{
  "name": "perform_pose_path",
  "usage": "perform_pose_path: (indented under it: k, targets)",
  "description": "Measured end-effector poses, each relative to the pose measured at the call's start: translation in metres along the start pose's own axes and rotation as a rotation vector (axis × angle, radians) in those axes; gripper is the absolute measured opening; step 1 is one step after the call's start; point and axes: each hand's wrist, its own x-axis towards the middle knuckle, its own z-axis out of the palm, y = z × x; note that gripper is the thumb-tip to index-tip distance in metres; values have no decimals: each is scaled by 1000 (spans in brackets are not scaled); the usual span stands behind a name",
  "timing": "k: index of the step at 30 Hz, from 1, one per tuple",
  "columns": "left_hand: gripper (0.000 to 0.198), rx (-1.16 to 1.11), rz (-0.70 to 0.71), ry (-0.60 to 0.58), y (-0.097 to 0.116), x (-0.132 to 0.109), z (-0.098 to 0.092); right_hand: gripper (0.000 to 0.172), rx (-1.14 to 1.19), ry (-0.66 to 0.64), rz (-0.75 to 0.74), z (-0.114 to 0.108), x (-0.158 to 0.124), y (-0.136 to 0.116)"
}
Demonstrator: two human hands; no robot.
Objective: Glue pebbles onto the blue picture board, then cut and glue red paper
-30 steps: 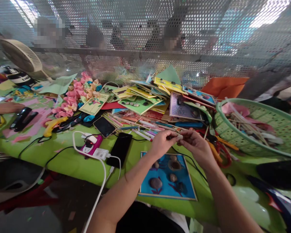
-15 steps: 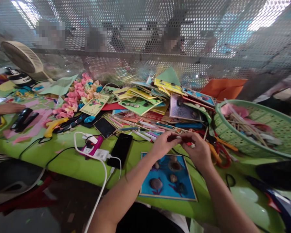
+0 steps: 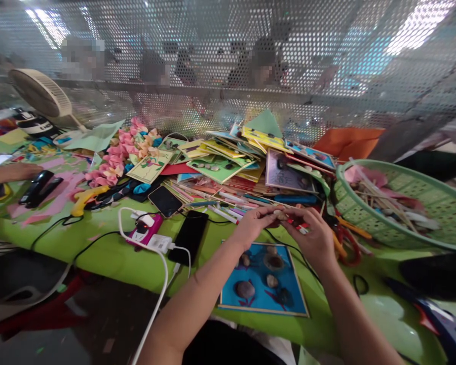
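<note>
A small pale pebble (image 3: pixel 280 215) sits between the fingertips of my two hands, above the far edge of a blue picture board. My left hand (image 3: pixel 254 225) pinches it from the left, fingers closed. From the other side, my right hand (image 3: pixel 310 234) has its thumb and fingertips bent against the same pebble. Below them lies the blue board (image 3: pixel 260 291), framed with thin wooden sticks and bearing several stones, such as a round brownish stone (image 3: pixel 244 289) with purple paper bits. Something small, red and white, shows by my right fingers; its kind is unclear.
Stone-decorated cards (image 3: pixel 218 170) are heaped behind, with markers before them. A green basket (image 3: pixel 395 238) with sticks and scissors (image 3: pixel 344 238) are to the right. A black phone (image 3: pixel 190 235), power strip (image 3: pixel 146 228) and yellow glue gun (image 3: pixel 89 200) lie left. Another person's hand (image 3: pixel 19 172) rests far left.
My fingers have shifted slightly around the pebble, so more of it shows now. The blue board stays in place, and the camera view has moved a little.
</note>
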Motion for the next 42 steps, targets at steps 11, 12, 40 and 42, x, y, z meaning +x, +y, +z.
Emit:
perform_pose_path:
  k: [11, 12, 40, 42]
  targets:
    - [42, 130, 84, 4, -8, 10, -8, 11, -158, -44, -4, -5, 0, -2]
    - [36, 179, 96, 8, -5, 9, -7, 11, -171, -42, 11, -7, 0, -4]
    - [12, 220, 95, 113, 9, 7, -5, 15, -460, -242, 40, -16, -146, -87]
    - [13, 228, 97, 108, 9, 7, -5, 15, -464, -237, 39, -16, -147, -86]
